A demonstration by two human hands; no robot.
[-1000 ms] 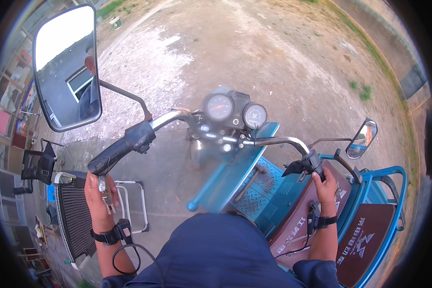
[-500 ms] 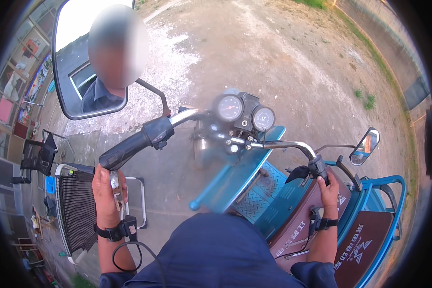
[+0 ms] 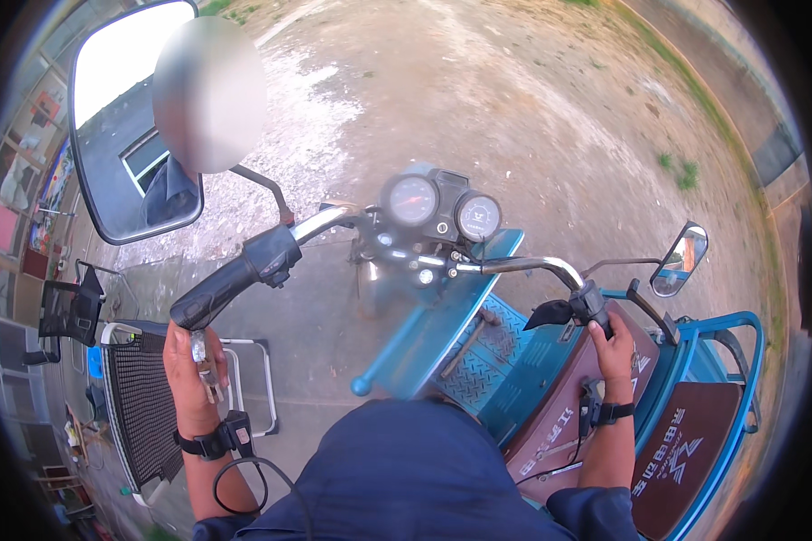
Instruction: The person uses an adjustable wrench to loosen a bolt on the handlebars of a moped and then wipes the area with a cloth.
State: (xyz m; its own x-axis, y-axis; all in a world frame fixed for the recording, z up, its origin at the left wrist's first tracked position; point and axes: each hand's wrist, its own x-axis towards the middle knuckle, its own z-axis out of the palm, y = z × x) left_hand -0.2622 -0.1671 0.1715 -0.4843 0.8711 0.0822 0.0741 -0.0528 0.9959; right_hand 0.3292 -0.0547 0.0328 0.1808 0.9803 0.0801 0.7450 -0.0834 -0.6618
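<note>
Handling: judged under way and unfinished, both hands being placed at the handlebar (image 3: 534,264) of the teal vehicle (image 3: 525,397).
Handlebar position: across the front of the person's dark blue clothing (image 3: 397,469); vehicle body lies to the right.
Right hand (image 3: 614,350): wrapped around the right grip (image 3: 592,308).
Left hand (image 3: 186,371): at the outer end of the left grip (image 3: 215,296); fingers partly hidden, closure cannot be told.
Silver metal piece (image 3: 209,365): along the left hand's inner side; key or lever, unclear.
Done: right-side hold appears secured.
Outstanding: left-side hold unconfirmed; no wheel shows clearly, so rolling or standing cannot be established.
Gauges (image 3: 412,200): two, round, at mid-bar; parts below obscured by a hazy smear.
Mirrors: left mirror (image 3: 117,126) large, beyond the left grip; right mirror (image 3: 680,261) smaller, outboard of the right grip.
Obstruction: mesh chair (image 3: 140,406) near the left forearm; actual clearance cannot be judged.
Ground (image 3: 532,117): bare earth ahead, pale patch toward the left.
</note>
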